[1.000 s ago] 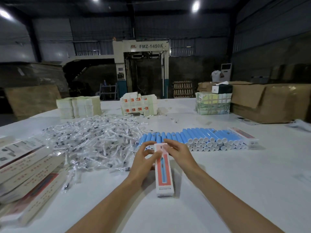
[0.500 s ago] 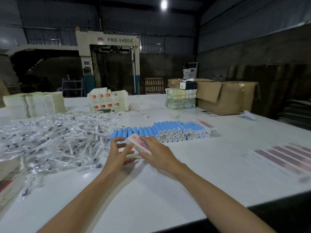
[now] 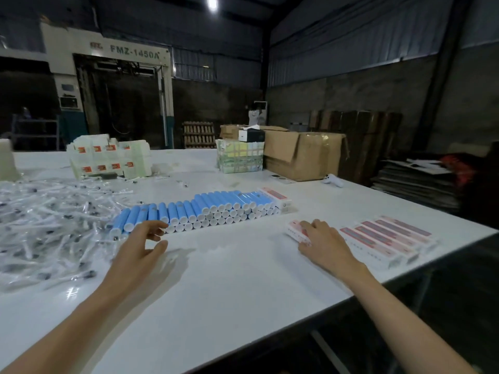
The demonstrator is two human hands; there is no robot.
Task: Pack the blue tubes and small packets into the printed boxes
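Observation:
A long stack of blue tubes (image 3: 205,209) with white caps lies across the middle of the white table (image 3: 229,279). My left hand (image 3: 140,247) hovers just in front of the stack's left end, fingers loosely curved and holding nothing. My right hand (image 3: 322,242) rests on a red-and-white printed box (image 3: 294,229) lying on the table, to the left of a row of several packed printed boxes (image 3: 388,238). A heap of small clear packets (image 3: 48,225) covers the left side. One more printed box (image 3: 278,198) lies at the stack's right end.
Bundles of flat printed boxes (image 3: 108,157) stand at the back left, a wrapped green pack (image 3: 240,157) and an open cardboard carton (image 3: 305,155) at the back right. The table's right edge (image 3: 405,276) runs diagonally close to the packed row. A white object (image 3: 333,180) lies near the carton.
My right hand carried the printed box from the centre to the right and set it down beside the packed row. My left hand let go and stayed near the tubes. The view swung right.

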